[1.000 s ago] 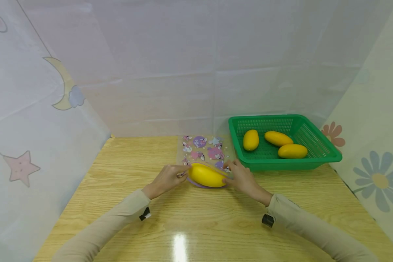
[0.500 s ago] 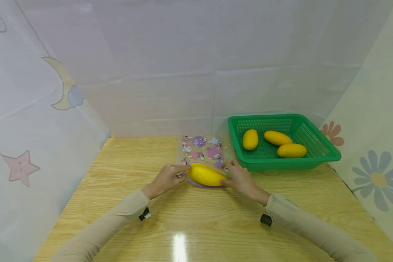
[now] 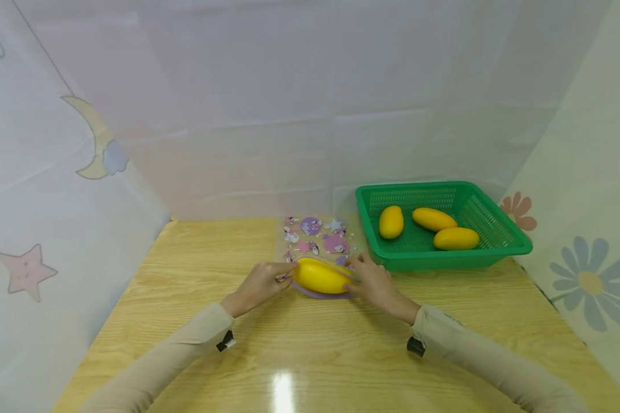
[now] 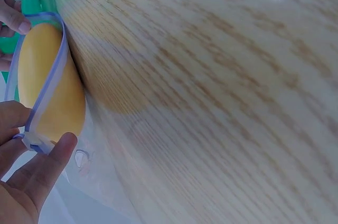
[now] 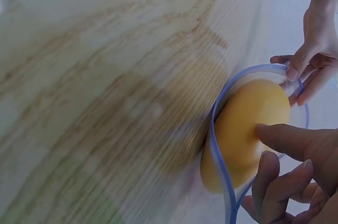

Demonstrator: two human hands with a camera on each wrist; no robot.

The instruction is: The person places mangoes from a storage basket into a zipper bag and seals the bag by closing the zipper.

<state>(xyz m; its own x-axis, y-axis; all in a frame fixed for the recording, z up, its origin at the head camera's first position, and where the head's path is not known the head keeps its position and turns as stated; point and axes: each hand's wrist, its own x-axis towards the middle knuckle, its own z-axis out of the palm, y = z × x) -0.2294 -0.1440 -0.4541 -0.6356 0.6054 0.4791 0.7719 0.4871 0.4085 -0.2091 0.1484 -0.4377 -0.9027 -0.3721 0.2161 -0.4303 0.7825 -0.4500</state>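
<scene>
1. Pale patterned backdrop sheets (image 3: 248, 86) enclose the wood-grain tabletop (image 3: 212, 246); its far edge meets them just behind the printed zip bag (image 3: 310, 246).
2. Broad stretches of tabletop lie left of the bag and on its near side. To its right, room is tight: a green slotted basket (image 3: 444, 263) stands just beside it, holding three yellow mango-like fruits (image 3: 391, 222).
3. One larger yellow mango-like fruit (image 3: 320, 276) lies lengthwise in the bag's mouth, framed by the purple rim.
4. At the bag's left end, the left hand (image 3: 260, 285) pinches the rim between its fingers.
5. At the bag's right end, the right hand (image 3: 379, 287), near the basket, has its fingers curled around the rim; one digit touches the larger fruit.
6. The larger fruit's underside is hidden, and how deep it sits in the bag is hard to judge.
7. Nearest the person, the sleeves (image 3: 170, 355) run out of the head view; both wrist views crop their own hand.
</scene>
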